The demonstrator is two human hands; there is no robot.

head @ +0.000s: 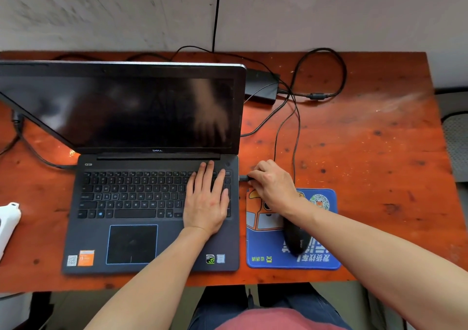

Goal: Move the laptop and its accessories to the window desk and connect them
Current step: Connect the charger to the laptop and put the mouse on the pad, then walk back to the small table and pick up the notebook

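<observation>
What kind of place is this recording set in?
Probably a simple home or small-office work corner: a worn wooden desk against a bare, scuffed wall, carrying an open laptop, a mouse on a blue mouse pad, and a power adapter with cables.

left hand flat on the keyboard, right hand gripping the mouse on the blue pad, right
Not quite. The head view shows the right hand pinching the cable plug at the laptop's right edge, not the mouse. The left hand does lie flat on the keyboard.
</observation>
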